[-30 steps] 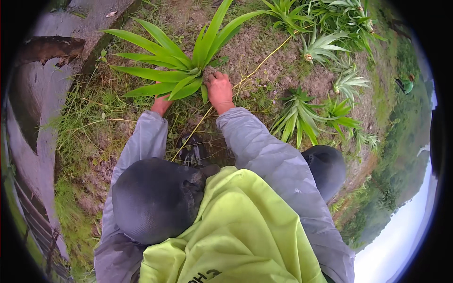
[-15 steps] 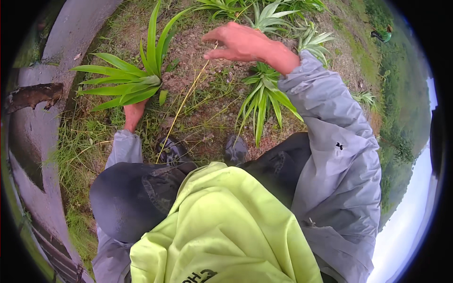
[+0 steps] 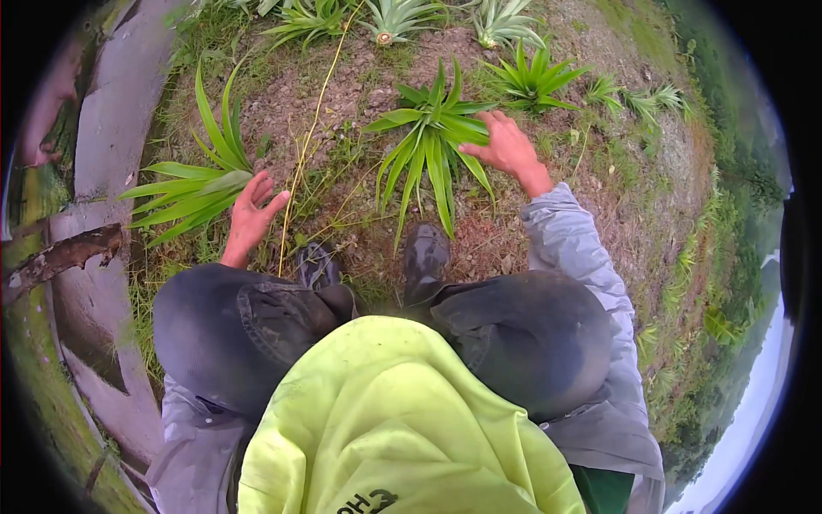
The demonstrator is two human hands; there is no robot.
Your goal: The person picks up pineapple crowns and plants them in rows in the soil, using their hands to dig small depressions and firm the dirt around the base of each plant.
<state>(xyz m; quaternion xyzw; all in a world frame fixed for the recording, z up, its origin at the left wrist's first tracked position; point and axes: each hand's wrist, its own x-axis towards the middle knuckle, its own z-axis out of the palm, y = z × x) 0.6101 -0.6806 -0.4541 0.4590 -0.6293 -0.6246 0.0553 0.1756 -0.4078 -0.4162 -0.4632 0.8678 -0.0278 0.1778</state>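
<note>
My left hand [image 3: 250,218] is open, fingers curved and apart, beside the base of a green plant [image 3: 193,195] with long strap leaves, like a young pineapple plant. Nothing shows in its grasp. My right hand [image 3: 508,147] is open too, its thumb and fingers spread at the right-hand leaves of a second such pineapple plant [image 3: 431,137]. Whether the fingertips touch those leaves I cannot tell. A thin yellow string [image 3: 310,137] runs across the soil between the two plants, close to my left fingers.
More pineapple plants lie or stand farther off, among them a grey-green one [image 3: 402,15] and a bright green one [image 3: 535,79]. A pale concrete strip [image 3: 111,146] borders the left, with a rough log end [image 3: 64,261] over it. My boots [image 3: 425,250] stand on weedy soil.
My left hand has come out from beneath the left plant's base. My right hand has moved from over the string, rightward and nearer, to the middle plant. The view has shifted.
</note>
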